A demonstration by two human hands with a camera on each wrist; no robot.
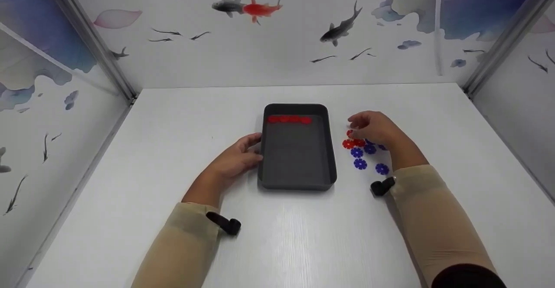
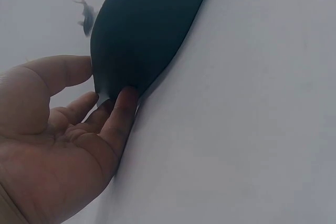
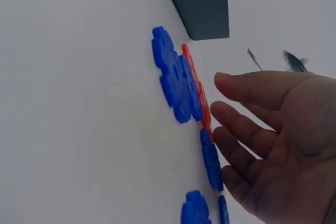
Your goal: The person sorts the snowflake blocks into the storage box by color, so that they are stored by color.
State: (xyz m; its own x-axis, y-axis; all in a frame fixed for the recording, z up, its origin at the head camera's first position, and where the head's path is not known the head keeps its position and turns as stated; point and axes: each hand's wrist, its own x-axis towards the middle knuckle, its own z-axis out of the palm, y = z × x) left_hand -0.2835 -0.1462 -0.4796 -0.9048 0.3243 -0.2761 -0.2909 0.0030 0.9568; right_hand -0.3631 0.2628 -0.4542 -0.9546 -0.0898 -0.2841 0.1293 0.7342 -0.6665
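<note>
A dark grey rectangular tray lies on the table, with a row of several red notched plastic discs along its far inner end. My left hand touches the outside of the tray's left wall with relaxed fingertips; in the left wrist view its fingers rest against the dark wall. To the right of the tray my right hand hovers over loose red discs and blue discs, partly covering them. In the right wrist view the right hand shows loosely bent fingers and holds nothing visible.
The white table is bounded by a printed back wall with fish pictures and by side panels with metal corner posts. Blue discs lie flat between the tray and the right forearm. Each wrist carries a black camera mount.
</note>
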